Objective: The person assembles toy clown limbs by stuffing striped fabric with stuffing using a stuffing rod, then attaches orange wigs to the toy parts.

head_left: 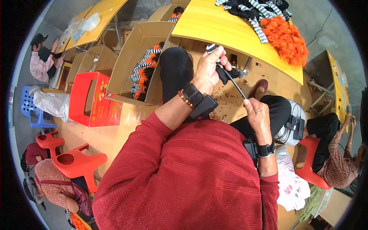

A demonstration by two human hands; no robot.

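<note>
My left hand (208, 68), raised in front of my knees, is closed on a small piece of black-and-white striped fabric (211, 48). Black cloth (223, 75) hangs below its fingers. A thin dark rod (236, 86) runs at a slant from that fabric down to my right hand (257, 116), which pinches its lower end between thumb and fingers. Whether the rod's upper end sits inside the fabric is hidden by my left fingers. Ahead, the yellow table (214, 21) carries black and striped fabric pieces (264, 23) and a heap of orange yarn (284, 43).
Left of my knee stands an open cardboard box (123, 57) with striped, orange and black fabric items (145, 73). Beyond it are a red box (105, 111), red stools (81, 163) and a blue stool (38, 115). Several people sit around. White bags (289, 184) lie at my right.
</note>
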